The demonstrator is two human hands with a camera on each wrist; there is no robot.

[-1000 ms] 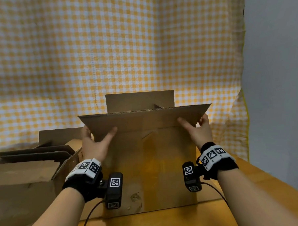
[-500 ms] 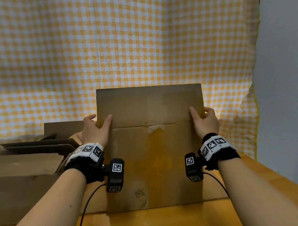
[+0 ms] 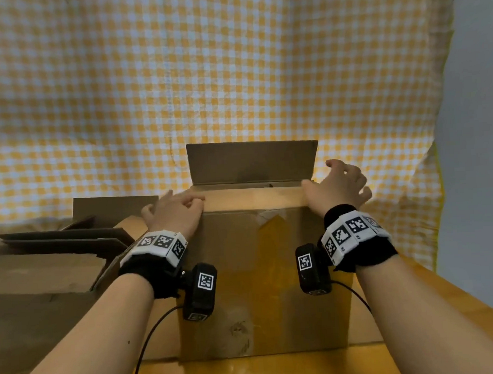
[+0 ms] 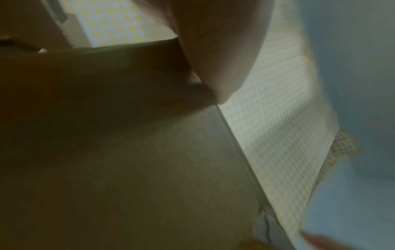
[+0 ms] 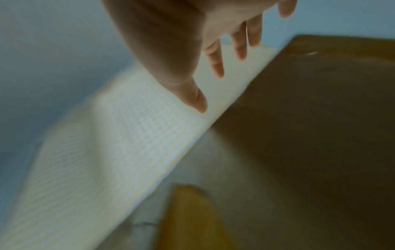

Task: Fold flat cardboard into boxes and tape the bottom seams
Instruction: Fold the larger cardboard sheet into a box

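Note:
A brown cardboard box (image 3: 271,270) stands upright on the wooden table (image 3: 276,369) in the head view. Its near flap (image 3: 254,199) lies folded flat over the top, while the far flap (image 3: 252,161) stands upright behind it. My left hand (image 3: 174,211) rests on the flap's left corner with loosely curled fingers. My right hand (image 3: 338,185) hovers at the right corner, fingers spread and relaxed, thumb touching the flap edge. In the blurred right wrist view, my right hand (image 5: 213,42) shows straight fingers beside the box (image 5: 320,118). The left wrist view is dim, with a finger (image 4: 218,50) against the box (image 4: 149,169).
Another cardboard box (image 3: 45,266) with open flaps sits close on the left, touching the working box. A yellow checked cloth (image 3: 234,74) hangs behind everything. A grey wall (image 3: 481,148) bounds the right side, where the table edge runs diagonally.
The near flap, upright half a second ago, now lies folded down over the box top. Both hands left its side edges and moved onto the top corners.

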